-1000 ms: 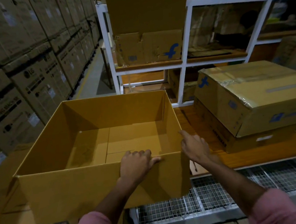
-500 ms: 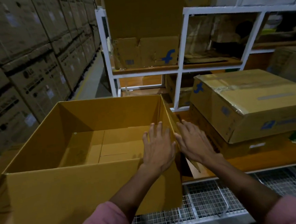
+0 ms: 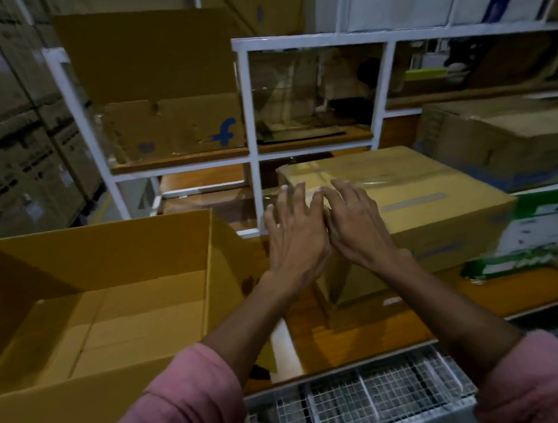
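Note:
A large open, empty cardboard box fills the lower left, its right wall near my left forearm. To its right a sealed, taped cardboard box lies on a flatter box on the wooden table. My left hand and my right hand are side by side, fingers spread and straight, over the near left corner of the sealed box. Neither hand holds anything. Whether the fingers touch the box I cannot tell.
A white metal shelf frame behind holds a worn box with a blue logo. Stacked cartons line the left aisle. A green-and-white pack lies at right. A wire mesh rack sits under the table edge.
Both hands left the open box's right wall and moved right and forward to the sealed box. The view swung right, so the open box now sits further left.

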The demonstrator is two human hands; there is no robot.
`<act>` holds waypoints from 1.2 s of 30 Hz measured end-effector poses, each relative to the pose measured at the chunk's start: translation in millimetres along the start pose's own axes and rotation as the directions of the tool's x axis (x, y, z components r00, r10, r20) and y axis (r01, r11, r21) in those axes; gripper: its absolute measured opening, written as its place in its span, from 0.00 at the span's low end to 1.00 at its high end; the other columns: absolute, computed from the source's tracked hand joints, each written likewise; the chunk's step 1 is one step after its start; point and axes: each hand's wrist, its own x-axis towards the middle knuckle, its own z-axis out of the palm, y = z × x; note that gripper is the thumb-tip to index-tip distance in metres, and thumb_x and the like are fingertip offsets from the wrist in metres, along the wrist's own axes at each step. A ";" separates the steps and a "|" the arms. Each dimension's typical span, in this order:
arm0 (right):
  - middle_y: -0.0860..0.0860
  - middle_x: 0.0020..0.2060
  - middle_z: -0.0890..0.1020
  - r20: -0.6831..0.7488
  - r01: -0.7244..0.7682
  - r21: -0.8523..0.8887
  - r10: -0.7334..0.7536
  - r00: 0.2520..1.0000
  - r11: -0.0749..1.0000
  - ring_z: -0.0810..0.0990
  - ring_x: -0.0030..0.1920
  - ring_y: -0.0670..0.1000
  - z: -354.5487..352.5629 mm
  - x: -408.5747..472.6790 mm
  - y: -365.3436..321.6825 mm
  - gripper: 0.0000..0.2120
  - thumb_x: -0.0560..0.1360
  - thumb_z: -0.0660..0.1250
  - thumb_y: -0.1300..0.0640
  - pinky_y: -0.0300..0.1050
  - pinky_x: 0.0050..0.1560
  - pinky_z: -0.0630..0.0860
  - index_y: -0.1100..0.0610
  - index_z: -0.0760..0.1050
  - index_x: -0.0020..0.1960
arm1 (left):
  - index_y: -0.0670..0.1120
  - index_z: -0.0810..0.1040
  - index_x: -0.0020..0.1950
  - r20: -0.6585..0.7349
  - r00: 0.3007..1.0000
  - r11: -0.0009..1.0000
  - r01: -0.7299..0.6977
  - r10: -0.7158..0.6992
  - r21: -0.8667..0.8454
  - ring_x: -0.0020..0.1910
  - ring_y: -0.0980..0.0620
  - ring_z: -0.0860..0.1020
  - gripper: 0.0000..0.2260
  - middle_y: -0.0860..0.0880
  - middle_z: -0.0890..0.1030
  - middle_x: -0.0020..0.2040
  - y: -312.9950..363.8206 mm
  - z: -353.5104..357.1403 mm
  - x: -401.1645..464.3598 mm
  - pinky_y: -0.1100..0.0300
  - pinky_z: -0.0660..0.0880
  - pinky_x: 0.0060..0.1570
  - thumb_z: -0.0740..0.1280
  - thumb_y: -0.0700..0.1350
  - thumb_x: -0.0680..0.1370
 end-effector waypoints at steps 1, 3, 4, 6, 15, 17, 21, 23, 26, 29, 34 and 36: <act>0.60 0.74 0.69 0.014 -0.010 -0.015 0.011 1.000 1.000 0.67 0.74 0.61 -4.8 2.8 16.8 0.23 0.84 0.52 0.47 0.62 0.69 0.69 0.56 0.68 0.74 | 0.51 0.60 0.80 0.017 1.000 1.000 0.003 -0.003 -0.002 0.81 0.39 0.49 0.24 0.44 0.54 0.83 10.2 4.6 9.1 0.35 0.55 0.75 0.54 0.53 0.84; 0.59 0.73 0.71 0.061 -0.037 -0.037 0.039 0.997 0.999 0.67 0.73 0.61 -11.0 9.2 50.7 0.26 0.84 0.49 0.42 0.63 0.69 0.70 0.55 0.70 0.74 | 0.51 0.59 0.80 0.065 0.998 1.000 0.025 -0.025 0.006 0.81 0.39 0.49 0.25 0.44 0.53 0.83 26.0 13.0 24.4 0.34 0.55 0.75 0.54 0.57 0.84; 0.58 0.73 0.72 0.093 -0.051 -0.041 0.055 0.994 0.998 0.68 0.73 0.61 -12.6 12.4 67.2 0.29 0.83 0.46 0.39 0.62 0.69 0.69 0.54 0.70 0.73 | 0.51 0.59 0.80 0.099 0.994 0.999 0.039 -0.039 0.008 0.81 0.38 0.49 0.26 0.43 0.53 0.83 32.0 17.6 30.7 0.34 0.54 0.75 0.54 0.59 0.84; 0.56 0.72 0.73 0.162 -0.096 -0.039 0.101 0.982 0.995 0.68 0.73 0.60 -11.5 18.7 99.9 0.34 0.80 0.43 0.34 0.60 0.70 0.68 0.53 0.71 0.73 | 0.51 0.60 0.80 0.181 0.981 0.997 0.074 -0.074 0.006 0.81 0.35 0.49 0.28 0.43 0.53 0.83 41.0 27.8 41.8 0.34 0.52 0.75 0.53 0.62 0.84; 0.53 0.79 0.61 0.435 -0.251 -0.140 0.287 0.854 0.958 0.59 0.78 0.60 14.9 27.2 213.2 0.31 0.82 0.46 0.32 0.62 0.74 0.57 0.50 0.64 0.76 | 0.49 0.51 0.83 0.489 0.831 0.962 0.261 -0.267 0.083 0.79 0.28 0.41 0.37 0.41 0.44 0.84 49.5 90.2 104.5 0.29 0.42 0.75 0.46 0.71 0.81; 0.50 0.81 0.57 0.441 -0.257 -0.150 0.297 0.847 0.955 0.55 0.80 0.58 19.3 33.1 231.8 0.30 0.82 0.47 0.34 0.61 0.75 0.53 0.47 0.60 0.79 | 0.47 0.49 0.84 0.463 0.832 0.952 0.285 -0.304 0.114 0.79 0.28 0.39 0.39 0.40 0.43 0.84 49.7 104.7 119.3 0.27 0.42 0.74 0.46 0.71 0.80; 0.49 0.82 0.57 0.409 -0.260 -0.156 0.302 0.861 0.953 0.54 0.80 0.57 30.2 55.6 251.6 0.30 0.82 0.47 0.33 0.62 0.75 0.52 0.46 0.59 0.79 | 0.43 0.49 0.84 0.401 0.861 0.950 0.291 -0.313 0.117 0.79 0.30 0.38 0.40 0.38 0.44 0.83 42.1 127.2 143.7 0.28 0.41 0.74 0.45 0.69 0.81; 0.49 0.81 0.59 0.393 -0.247 -0.145 0.285 0.874 0.958 0.56 0.79 0.57 39.7 68.0 256.5 0.28 0.83 0.48 0.34 0.62 0.74 0.53 0.46 0.61 0.78 | 0.43 0.49 0.84 0.387 0.874 0.956 0.266 -0.294 0.124 0.80 0.30 0.39 0.40 0.37 0.45 0.83 30.8 134.5 154.6 0.28 0.42 0.74 0.45 0.69 0.81; 0.50 0.80 0.60 0.387 -0.252 -0.142 0.288 0.876 0.957 0.57 0.79 0.58 50.5 86.8 269.9 0.28 0.82 0.47 0.33 0.64 0.74 0.55 0.45 0.63 0.77 | 0.46 0.53 0.83 0.376 0.885 0.961 0.251 -0.275 0.112 0.81 0.32 0.42 0.38 0.40 0.48 0.84 15.2 141.3 169.6 0.30 0.43 0.75 0.46 0.68 0.81; 0.51 0.79 0.63 0.391 -0.290 -0.170 0.334 0.857 0.942 0.60 0.77 0.58 52.6 105.7 292.5 0.27 0.82 0.48 0.34 0.64 0.72 0.57 0.45 0.66 0.75 | 0.49 0.60 0.79 0.335 0.904 0.964 0.254 -0.267 0.085 0.80 0.31 0.48 0.32 0.42 0.57 0.82 4.3 144.1 183.1 0.29 0.48 0.74 0.51 0.66 0.80; 0.52 0.75 0.66 0.365 -0.373 -0.174 0.412 0.835 0.911 0.61 0.75 0.62 53.6 130.7 338.5 0.26 0.81 0.48 0.31 0.69 0.70 0.58 0.43 0.67 0.71 | 0.45 0.65 0.71 0.284 0.878 0.923 0.364 -0.385 0.127 0.74 0.26 0.58 0.28 0.40 0.61 0.75 6.5 155.3 220.1 0.28 0.58 0.70 0.56 0.63 0.79; 0.52 0.76 0.64 0.389 -0.379 -0.181 0.420 0.820 0.908 0.59 0.76 0.63 53.7 137.5 353.5 0.27 0.81 0.47 0.32 0.69 0.70 0.56 0.44 0.66 0.72 | 0.43 0.66 0.71 0.263 0.847 0.886 0.434 -0.463 0.160 0.72 0.25 0.60 0.29 0.40 0.61 0.73 9.9 162.6 234.1 0.29 0.60 0.69 0.57 0.63 0.79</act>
